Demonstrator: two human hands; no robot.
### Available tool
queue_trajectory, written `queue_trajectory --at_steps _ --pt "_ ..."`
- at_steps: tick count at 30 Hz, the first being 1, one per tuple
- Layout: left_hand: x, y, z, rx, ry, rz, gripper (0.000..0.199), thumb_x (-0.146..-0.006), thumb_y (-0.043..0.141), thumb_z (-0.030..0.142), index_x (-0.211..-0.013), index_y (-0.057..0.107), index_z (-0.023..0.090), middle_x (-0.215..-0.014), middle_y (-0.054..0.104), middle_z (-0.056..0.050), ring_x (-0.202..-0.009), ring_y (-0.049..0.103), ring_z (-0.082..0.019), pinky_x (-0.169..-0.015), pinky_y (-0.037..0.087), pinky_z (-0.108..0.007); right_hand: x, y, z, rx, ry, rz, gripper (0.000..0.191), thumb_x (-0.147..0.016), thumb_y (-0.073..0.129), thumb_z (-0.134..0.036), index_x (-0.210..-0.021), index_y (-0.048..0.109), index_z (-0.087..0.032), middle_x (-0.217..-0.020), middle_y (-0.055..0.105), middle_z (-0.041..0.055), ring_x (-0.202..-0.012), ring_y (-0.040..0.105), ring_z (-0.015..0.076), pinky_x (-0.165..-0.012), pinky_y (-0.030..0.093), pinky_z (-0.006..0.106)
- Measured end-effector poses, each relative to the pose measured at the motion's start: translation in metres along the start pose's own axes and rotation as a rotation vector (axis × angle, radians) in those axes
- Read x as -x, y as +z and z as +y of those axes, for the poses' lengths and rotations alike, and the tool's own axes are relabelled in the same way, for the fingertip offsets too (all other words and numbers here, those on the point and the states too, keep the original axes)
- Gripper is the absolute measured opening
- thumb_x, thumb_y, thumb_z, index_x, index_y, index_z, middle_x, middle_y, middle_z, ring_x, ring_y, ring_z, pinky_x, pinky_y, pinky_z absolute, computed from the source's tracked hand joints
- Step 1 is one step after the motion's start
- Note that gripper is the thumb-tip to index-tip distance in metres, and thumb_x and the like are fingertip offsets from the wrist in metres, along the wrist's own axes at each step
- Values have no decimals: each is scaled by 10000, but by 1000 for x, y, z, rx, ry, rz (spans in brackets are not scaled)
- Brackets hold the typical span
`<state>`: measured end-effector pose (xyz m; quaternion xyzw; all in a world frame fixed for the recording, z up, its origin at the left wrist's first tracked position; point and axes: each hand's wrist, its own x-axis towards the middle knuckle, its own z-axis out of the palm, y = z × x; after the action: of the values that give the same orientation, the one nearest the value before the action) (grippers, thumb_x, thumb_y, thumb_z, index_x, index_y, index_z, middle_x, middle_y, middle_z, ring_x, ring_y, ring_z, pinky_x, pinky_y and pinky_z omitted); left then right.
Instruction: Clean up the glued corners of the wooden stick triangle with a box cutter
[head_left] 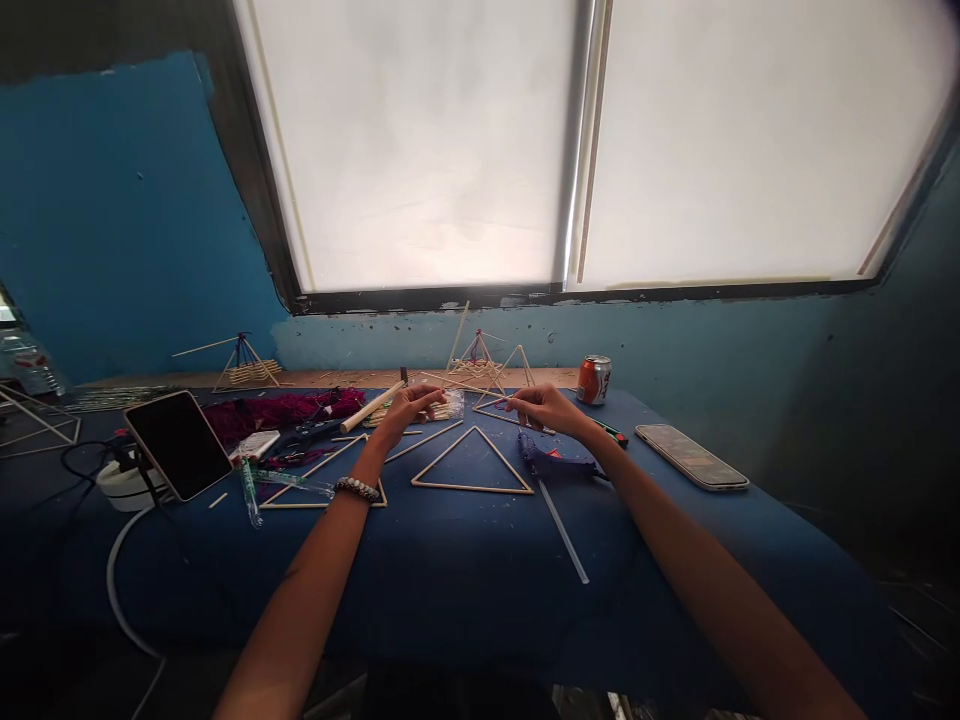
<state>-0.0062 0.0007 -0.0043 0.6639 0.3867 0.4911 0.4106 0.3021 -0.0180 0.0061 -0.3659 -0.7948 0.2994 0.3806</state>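
Note:
Above the table, my left hand point(412, 408), with a beaded bracelet point(357, 488) on its wrist, has its fingers pinched together. My right hand point(546, 408) is also closed in a pinch, a short way to the right. Whatever lies between the fingertips is too small to make out. Below and between the hands lies a flat triangle of thin wooden sticks point(472, 490). A blue glue gun point(555, 460) rests under my right hand, with a translucent glue stick point(562, 530) pointing toward me. Another stick triangle point(322, 506) is partly hidden behind my left forearm.
A phone point(691, 457) and a soda can point(594, 380) are on the right. To the left are a propped tablet point(178, 445), a power strip point(133, 485) and magenta yarn point(285, 412). Stick pyramids point(477, 368) stand by the wall. A hammer handle point(373, 407) lies behind my left hand.

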Motion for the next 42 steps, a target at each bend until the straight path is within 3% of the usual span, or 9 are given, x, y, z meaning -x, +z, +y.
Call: queue_trajectory --at_steps 7,16,22,29,42 --pt "-1 0 -1 -41 -5 -15 466 -709 786 580 -972 754 197 -1004 741 -92 -661 585 -130 -563 428 -231 -2 -3 5 18 -48 136 567 -834 586 -699 -800 717 -148 -609 598 18 -436 476 99 -434 368 243" --pt "-5 -1 -7 5 2 27 420 -690 816 534 -941 754 204 -868 688 -29 -589 509 -88 -541 390 -226 -5 -8 9 -34 -90 368 553 -857 556 -691 -853 696 -156 -535 563 4 -404 439 113 -417 327 260" --pt "-2 1 0 94 16 118 425 -659 828 524 -894 714 188 -750 625 1 -559 480 -85 -521 387 -227 -1 -10 0 -98 -132 366 542 -844 565 -702 -829 684 -174 -518 541 -5 -404 435 114 -425 323 267" --pt "-5 -3 -1 176 42 201 447 -644 824 526 -898 709 177 -851 641 -28 -552 475 -58 -478 387 -188 1 -11 -2 -157 -135 424 508 -845 577 -685 -807 671 -187 -522 558 3 -404 422 112 -417 340 269" --pt "-11 -9 -7 245 90 339 451 -662 799 570 -833 650 180 -798 611 16 -493 466 -41 -422 354 -183 1 -10 -3 -218 -165 466 433 -844 618 -580 -867 703 -157 -517 583 -20 -367 434 86 -369 334 222"
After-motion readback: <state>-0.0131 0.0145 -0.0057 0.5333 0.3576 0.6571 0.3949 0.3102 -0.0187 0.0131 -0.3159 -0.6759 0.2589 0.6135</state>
